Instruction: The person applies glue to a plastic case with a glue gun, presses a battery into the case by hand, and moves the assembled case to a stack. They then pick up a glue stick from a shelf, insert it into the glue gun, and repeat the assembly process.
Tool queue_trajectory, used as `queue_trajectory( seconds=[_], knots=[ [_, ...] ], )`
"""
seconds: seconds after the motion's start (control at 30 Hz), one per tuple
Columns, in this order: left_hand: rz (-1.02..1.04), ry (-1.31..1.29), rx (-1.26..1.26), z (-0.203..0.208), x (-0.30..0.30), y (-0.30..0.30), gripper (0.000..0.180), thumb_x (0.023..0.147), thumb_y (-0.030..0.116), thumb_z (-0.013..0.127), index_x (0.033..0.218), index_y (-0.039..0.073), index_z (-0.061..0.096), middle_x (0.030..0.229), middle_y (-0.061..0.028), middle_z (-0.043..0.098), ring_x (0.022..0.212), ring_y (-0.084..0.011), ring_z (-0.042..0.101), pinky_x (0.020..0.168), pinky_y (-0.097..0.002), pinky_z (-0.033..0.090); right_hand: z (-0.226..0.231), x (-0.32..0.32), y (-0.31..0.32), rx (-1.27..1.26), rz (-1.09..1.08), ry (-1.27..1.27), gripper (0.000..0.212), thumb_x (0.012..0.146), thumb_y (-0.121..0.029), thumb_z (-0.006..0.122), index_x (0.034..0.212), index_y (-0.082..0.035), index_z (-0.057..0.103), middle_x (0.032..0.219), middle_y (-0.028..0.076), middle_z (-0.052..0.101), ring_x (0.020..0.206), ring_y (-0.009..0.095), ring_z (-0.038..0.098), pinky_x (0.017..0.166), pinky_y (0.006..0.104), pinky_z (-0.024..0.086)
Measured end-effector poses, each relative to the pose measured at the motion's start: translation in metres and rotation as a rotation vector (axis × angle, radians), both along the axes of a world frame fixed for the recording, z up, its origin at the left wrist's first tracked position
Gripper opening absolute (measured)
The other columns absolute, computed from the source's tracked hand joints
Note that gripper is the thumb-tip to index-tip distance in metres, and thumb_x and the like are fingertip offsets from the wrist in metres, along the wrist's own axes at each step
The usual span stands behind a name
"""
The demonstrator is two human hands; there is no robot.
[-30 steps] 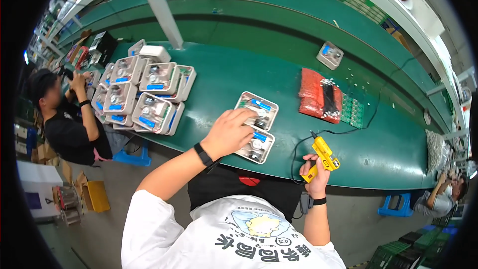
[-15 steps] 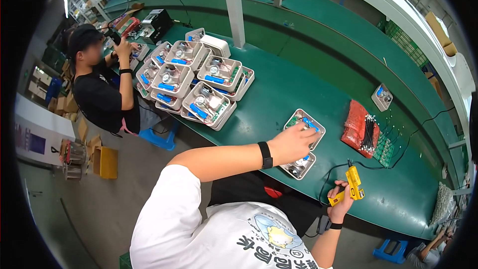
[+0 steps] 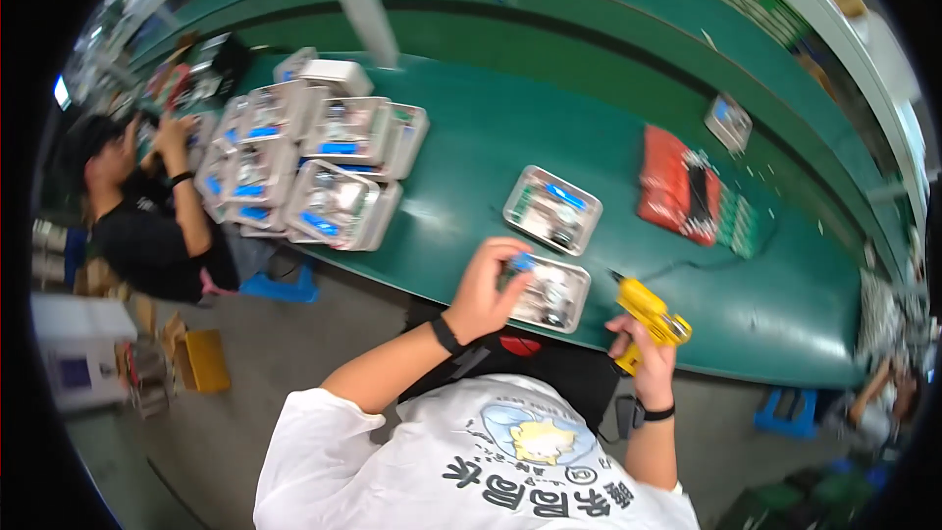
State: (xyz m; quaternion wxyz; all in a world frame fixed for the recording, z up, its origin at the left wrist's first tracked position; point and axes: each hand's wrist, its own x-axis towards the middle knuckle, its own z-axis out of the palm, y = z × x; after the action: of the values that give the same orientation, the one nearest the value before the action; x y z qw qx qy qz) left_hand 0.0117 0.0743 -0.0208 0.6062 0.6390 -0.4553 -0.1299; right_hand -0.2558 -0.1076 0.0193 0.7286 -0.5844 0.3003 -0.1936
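My left hand (image 3: 484, 292) is closed at the left end of the nearer white plastic housing (image 3: 579, 306), its fingertips around a blue cylindrical battery (image 3: 521, 262). Wires and a dark round part lie inside that housing. Just behind it sits a second open housing (image 3: 510, 208), holding a blue battery (image 3: 566, 196), a green board edge and a dark round part. My right hand (image 3: 643, 351) grips a yellow hot glue gun (image 3: 652, 310), its nozzle toward the housings. Motion blur hides fine detail.
Stacked open housings (image 3: 329, 152) fill the left of the green table (image 3: 461, 226). To the right lie a red bag (image 3: 667, 186), black wires and green boards (image 3: 736, 224); another housing (image 3: 729, 124) stands behind. A co-worker (image 3: 137, 206) is at far left.
My left hand has drawn back from the farther housing to the nearer one and closed on its blue battery. The glue gun has turned toward the housings. The whole view has shifted.
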Motion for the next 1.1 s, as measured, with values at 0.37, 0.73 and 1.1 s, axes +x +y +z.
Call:
queue_trajectory(
  seconds=[0.37, 0.73, 1.1],
  knots=[
    [0.058, -0.013, -0.162, -0.028, -0.016, 0.000, 0.030, 0.111, 0.004, 0.057, 0.135, 0.005, 0.039, 0.138, -0.0274, 0.058, 0.097, -0.0259, 0.071, 0.097, -0.0421, 0.058, 0.043, 0.058, 0.016, -0.016, 0.305, 0.349, 0.032, 0.113, -0.019, 0.065, 0.137, 0.001, 0.069, 0.097, 0.005, 0.078, 0.062, 0.008, 0.063, 0.053, 0.0247, 0.054],
    [0.075, 0.051, -0.135, -0.028, -0.020, 0.004, 0.029, 0.114, 0.004, 0.053, 0.137, 0.004, 0.036, 0.138, -0.0260, 0.057, 0.095, -0.0210, 0.070, 0.090, -0.0352, 0.061, 0.052, 0.091, 0.025, -0.230, 0.358, 0.398, 0.029, 0.113, -0.022, 0.066, 0.128, 0.002, 0.073, 0.078, 0.001, 0.070, 0.055, 0.010, 0.063, 0.051, 0.0274, 0.054],
    [0.102, -0.056, 0.210, 0.025, -0.008, -0.004, 0.027, 0.101, 0.005, 0.077, 0.126, 0.004, 0.067, 0.118, -0.0133, 0.071, 0.104, -0.0289, 0.067, 0.091, -0.0405, 0.054, 0.054, 0.048, 0.011, -0.016, 0.177, 0.390, 0.027, 0.113, -0.020, 0.064, 0.128, 0.003, 0.069, 0.077, 0.001, 0.069, 0.053, 0.008, 0.061, 0.049, 0.0259, 0.051]
  ],
)
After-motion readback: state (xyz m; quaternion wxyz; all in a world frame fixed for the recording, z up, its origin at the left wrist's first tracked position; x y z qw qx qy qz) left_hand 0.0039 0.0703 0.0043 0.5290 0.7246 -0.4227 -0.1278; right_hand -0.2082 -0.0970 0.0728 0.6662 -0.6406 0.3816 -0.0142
